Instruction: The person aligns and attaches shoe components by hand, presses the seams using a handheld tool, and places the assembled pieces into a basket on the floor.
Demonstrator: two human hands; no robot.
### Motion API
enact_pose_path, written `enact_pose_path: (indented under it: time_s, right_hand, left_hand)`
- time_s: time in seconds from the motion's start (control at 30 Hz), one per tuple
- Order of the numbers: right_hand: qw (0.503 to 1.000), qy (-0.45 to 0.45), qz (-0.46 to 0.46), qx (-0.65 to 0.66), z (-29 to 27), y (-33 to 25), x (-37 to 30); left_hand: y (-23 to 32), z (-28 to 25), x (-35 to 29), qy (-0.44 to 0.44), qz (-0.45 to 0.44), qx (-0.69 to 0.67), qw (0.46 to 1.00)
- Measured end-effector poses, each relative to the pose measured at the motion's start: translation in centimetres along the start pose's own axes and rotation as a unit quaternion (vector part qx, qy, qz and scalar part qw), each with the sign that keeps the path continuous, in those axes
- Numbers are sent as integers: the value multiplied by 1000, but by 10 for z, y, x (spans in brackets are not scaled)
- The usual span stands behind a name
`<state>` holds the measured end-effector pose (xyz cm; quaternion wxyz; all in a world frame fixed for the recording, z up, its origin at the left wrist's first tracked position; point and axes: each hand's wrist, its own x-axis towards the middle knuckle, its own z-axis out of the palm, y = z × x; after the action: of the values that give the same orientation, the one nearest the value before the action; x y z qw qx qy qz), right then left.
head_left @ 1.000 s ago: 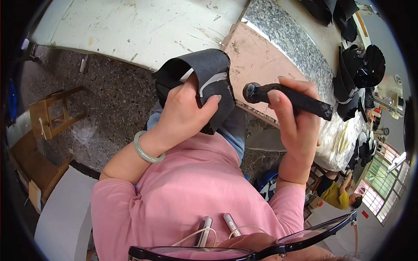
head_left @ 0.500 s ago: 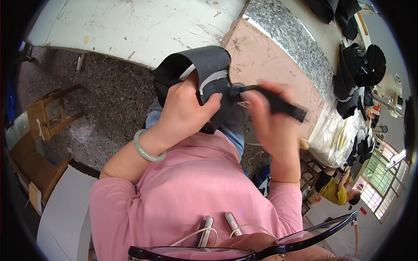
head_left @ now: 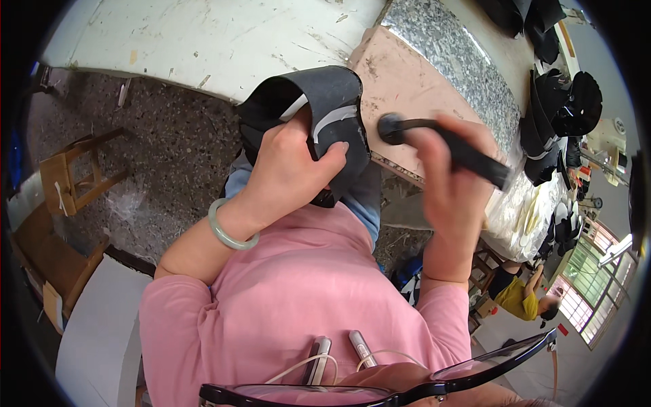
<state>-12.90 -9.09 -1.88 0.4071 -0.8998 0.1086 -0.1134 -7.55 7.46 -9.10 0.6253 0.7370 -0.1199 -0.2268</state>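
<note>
My left hand (head_left: 288,159) grips a black leather boot upper (head_left: 332,88). Its fingers reach into the opening and the thumb presses on the outer face. A curved white strip (head_left: 332,122) runs along a seam of the upper. The piece rests over my lap, against the corner of a pinkish slab (head_left: 407,81). My right hand (head_left: 451,166), smeared by motion, is closed round the dark handle of a hammer (head_left: 468,149). The round hammer head (head_left: 391,129) is just right of the upper, over the slab and apart from the leather.
A white, scratched tabletop (head_left: 224,41) reaches to the left, with a speckled granite slab (head_left: 447,47) at the back right. More black leather pieces (head_left: 542,122) stack at the right beside clear plastic wrap (head_left: 515,224). A wooden stool (head_left: 81,169) stands at left; another person (head_left: 522,295) is at far right.
The right hand and hammer have moved to the right, off the edge of the boot upper. My left hand keeps its hold nearly in place.
</note>
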Motion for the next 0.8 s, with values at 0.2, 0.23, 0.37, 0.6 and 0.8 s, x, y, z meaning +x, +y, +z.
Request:
enact_pose_path:
  time_s: [0.2,0.23,0.37,0.6,0.8]
  right_hand:
    - [995,-15,56,85,-8,4,-2]
    - [993,44,51,93,-6,-1,-1]
    - [985,-99,-92,-103,-2,8,-2]
    - [982,-94,-109,-122,-1,11,-2]
    - [1000,-11,-7,18,-2,6,-8]
  left_hand:
    - [2,-2,0,-6,-24,-18,1000]
    - [3,-1,2,-5,-16,-20,1000]
    - [5,-4,1,-10,-42,-25,999]
    - [0,0,3,2,-6,-15,1000]
    - [5,-1,1,-6,-31,-28,999]
